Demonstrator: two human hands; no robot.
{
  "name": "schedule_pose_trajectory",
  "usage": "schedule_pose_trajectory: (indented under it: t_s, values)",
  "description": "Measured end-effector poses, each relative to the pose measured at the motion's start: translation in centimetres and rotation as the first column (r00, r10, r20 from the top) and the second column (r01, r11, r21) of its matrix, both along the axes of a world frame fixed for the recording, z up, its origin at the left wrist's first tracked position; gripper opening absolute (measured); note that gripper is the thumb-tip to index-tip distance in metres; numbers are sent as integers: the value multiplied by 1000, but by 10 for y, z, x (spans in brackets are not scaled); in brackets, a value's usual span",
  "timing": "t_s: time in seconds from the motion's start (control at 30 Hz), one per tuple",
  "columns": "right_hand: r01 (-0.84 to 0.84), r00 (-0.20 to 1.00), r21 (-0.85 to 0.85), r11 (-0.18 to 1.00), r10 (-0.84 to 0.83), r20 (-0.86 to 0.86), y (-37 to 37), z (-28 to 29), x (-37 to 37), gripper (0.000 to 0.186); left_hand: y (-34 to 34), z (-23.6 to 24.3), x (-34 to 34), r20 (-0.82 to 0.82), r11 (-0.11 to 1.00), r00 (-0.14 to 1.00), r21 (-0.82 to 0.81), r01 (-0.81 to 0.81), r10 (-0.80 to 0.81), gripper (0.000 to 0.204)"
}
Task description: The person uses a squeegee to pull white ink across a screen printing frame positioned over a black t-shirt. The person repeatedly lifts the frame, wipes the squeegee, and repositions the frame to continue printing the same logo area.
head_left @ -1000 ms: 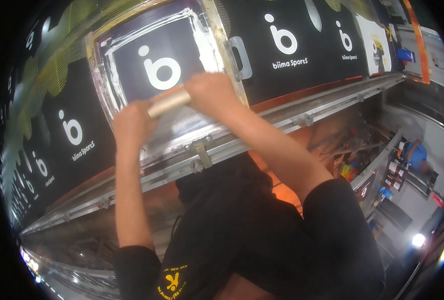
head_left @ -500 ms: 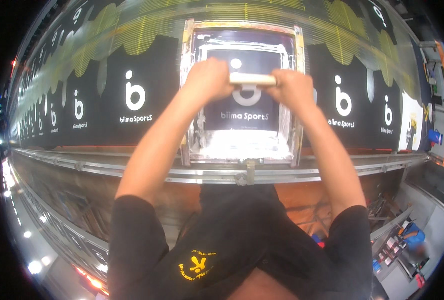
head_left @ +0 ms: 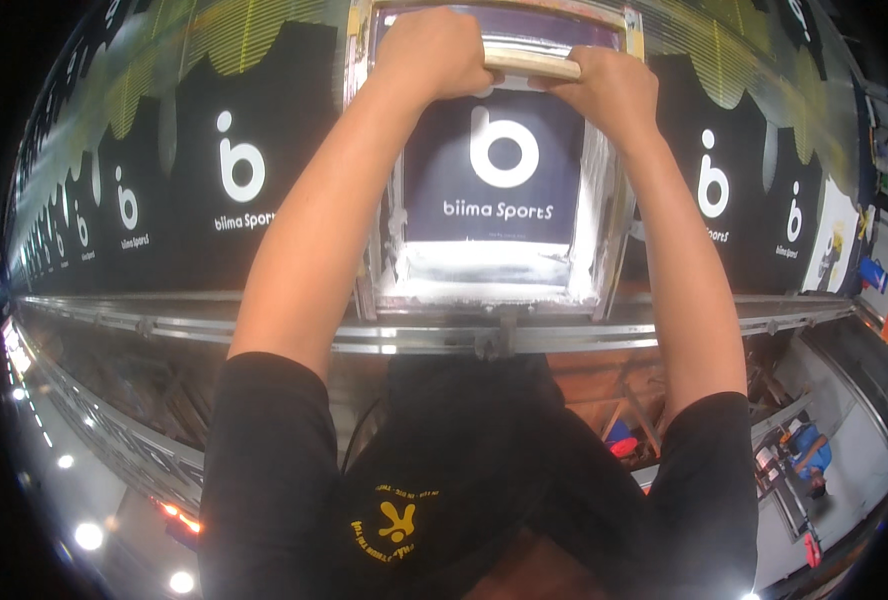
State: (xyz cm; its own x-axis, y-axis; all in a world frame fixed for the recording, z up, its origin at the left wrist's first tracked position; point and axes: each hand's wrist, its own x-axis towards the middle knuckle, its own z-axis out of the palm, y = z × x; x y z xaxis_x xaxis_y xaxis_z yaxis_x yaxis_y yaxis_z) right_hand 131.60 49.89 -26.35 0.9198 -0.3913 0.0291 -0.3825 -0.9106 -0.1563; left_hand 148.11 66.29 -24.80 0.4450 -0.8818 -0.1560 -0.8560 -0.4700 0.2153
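Squeegee (head_left: 532, 64): pale bar handle at upper centre of the frame, set crosswise toward the far end of the screen; its blade is hard to make out, so I cannot tell how it meets the mesh.
Left hand (head_left: 434, 52): closed around the handle's left end, fingers curled in.
Right hand (head_left: 609, 95): wrapped around the right end, fingers narrow on the bar.
Screen frame (head_left: 612, 262): upper centre, between two black panels, its near edge beside the metal rail (head_left: 414, 342).
White ink (head_left: 484, 270): a broad band across the near end of the mesh, streaks along the sides.
White mark (head_left: 528, 135): ring-shaped, inside the screen, lettering below; its top is covered.
Done: the left panel (head_left: 294, 130) and right panel (head_left: 676, 120) each bear a similar white mark.
Remaining: the screen is not yet off the middle spot, so work there looks unfinished, probably mid-pass.
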Motion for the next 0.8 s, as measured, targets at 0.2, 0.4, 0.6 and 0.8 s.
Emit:
schedule_pose_trajectory:
  t_s: [0.2, 0.4, 0.6, 0.8]
  values:
    - [-45, 998, 16, 999, 44, 47, 75, -10, -96, 34, 76, 0, -95, -67, 991, 995, 116, -60, 68, 39]
    - [-107, 956, -11, 994, 106, 273, 148, -20, -184, 35, 158, -20, -181, -69, 999, 996, -14, -49, 48, 21]
    - [-153, 977, 133, 979, 131, 166, 136, -4, -176, 33, 152, -9, -162, -135, 998, 991, 68, 18, -9, 30]
    - [-116, 987, 49, 992, 110, 117, 67, 28, -92, 42, 82, 33, -78, -141, 999, 990, 53, 12, -4, 42]
